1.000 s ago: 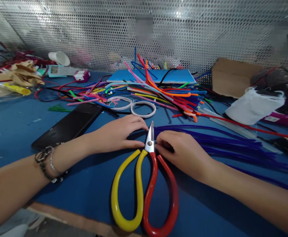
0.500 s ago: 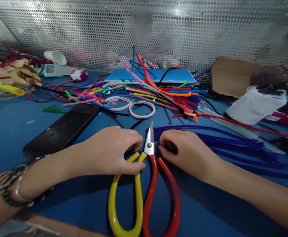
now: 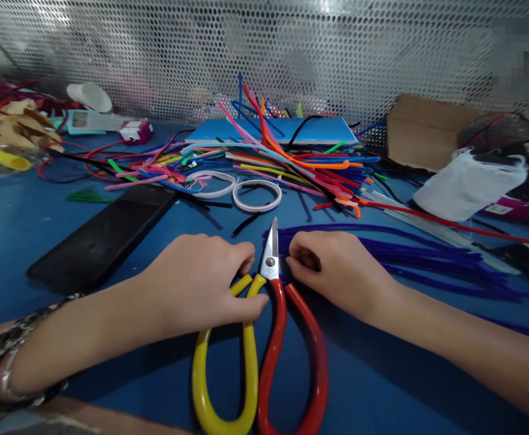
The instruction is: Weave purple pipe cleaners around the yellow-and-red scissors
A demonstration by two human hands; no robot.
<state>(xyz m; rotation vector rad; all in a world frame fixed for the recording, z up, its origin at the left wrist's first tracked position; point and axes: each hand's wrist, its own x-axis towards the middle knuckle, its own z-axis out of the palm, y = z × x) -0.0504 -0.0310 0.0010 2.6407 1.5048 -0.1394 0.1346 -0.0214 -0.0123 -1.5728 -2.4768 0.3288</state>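
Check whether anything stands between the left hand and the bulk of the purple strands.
Yes: the scissors' blades lie just right of the left hand, and the right hand, past them, partly covers the purple strands.

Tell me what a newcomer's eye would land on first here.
First, the big scissors, one handle yellow and one red, front and centre, with the left hand over the yellow handle and the right hand just right of the blades. Next, the tangle of bright multicoloured strands across the middle of the table, and the deep blue-violet strands fanning out beyond the right hand.
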